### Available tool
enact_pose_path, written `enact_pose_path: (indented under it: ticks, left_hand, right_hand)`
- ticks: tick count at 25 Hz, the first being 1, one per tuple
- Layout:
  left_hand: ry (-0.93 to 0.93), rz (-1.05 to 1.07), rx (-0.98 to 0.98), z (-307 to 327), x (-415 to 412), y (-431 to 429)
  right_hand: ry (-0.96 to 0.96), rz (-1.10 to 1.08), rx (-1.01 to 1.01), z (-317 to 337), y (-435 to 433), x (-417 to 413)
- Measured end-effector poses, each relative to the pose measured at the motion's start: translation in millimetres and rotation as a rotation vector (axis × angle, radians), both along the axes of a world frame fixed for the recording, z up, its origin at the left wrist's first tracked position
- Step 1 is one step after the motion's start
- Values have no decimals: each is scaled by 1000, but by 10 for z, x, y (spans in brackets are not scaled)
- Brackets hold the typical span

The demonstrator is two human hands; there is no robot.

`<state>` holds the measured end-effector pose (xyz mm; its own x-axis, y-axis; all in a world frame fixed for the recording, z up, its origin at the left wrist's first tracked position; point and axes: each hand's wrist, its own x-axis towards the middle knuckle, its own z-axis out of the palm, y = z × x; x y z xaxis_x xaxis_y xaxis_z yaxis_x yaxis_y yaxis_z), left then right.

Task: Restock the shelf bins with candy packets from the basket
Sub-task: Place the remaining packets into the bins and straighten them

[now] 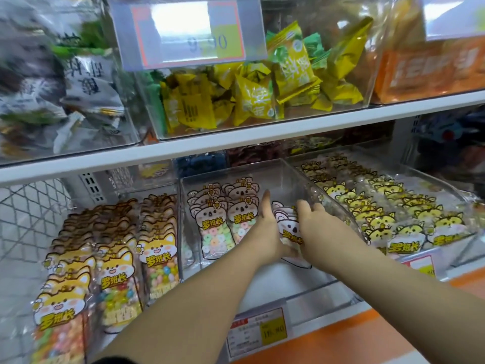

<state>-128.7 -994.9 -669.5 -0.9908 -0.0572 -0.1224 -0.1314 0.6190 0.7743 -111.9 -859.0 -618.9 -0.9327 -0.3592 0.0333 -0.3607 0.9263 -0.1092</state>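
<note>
Both hands are reaching into the clear middle bin (pixel 286 171) on the lower shelf, and a small stack of koala packets (pixel 288 228) is sitting upright between them at the right side of that bin. The left hand (pixel 265 222) is pressing flat against the stack's left side with its fingers straight and pointing toward the back of the bin. The right hand (pixel 311 216) is gripping the stack from the right, its fingers curling over the top edge. Two rows of matching packets (pixel 225 217) are already lying in the left part of the same bin, just beside the left hand. Orange dog packets (pixel 115 261) are filling the bin to the left, and yellow cat packets (pixel 393 214) are filling the bin to the right. A price tag (pixel 258 331) is hanging on the front of the middle bin. On the shelf above (pixel 236 143), yellow and green bags (pixel 252 101) are lying piled in another clear bin.
</note>
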Motion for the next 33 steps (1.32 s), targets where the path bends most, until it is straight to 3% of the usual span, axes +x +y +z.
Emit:
enact_pose_path:
  ticks: [5, 12, 15, 17, 20, 24, 28, 30, 33]
  left_hand:
    - [70, 12, -423, 86, -119, -43]
    - [184, 110, -561, -71, -156, -5]
    - [228, 120, -725, 9, -58, 33]
    - [155, 95, -794, 100, 60, 39]
    - [-101, 5, -927, 128, 216, -62]
    - [-308, -24, -852, 73, 190, -190]
    - [-461, -157, -946, 122, 121, -268]
    - [-496, -194, -1016, 183, 99, -300]
    - [-506, -186, -1066, 213, 92, -282]
  right_hand:
    - [53, -33, -51, -96, -177, -254]
    - [135, -11, 65, -142, -449, -638]
    - [198, -42, 93, -169, -525, -708]
    - [341, -19, 107, -189, -550, -750]
    - [521, 36, 105, -191, -522, -814]
    - [569, 105, 278, -129, -485, -690]
    - [307, 334, 304, -128, -496, -515]
    - [29, 235, 338, -184, -489, -536]
    - [-23, 136, 229, -306, -508, -631]
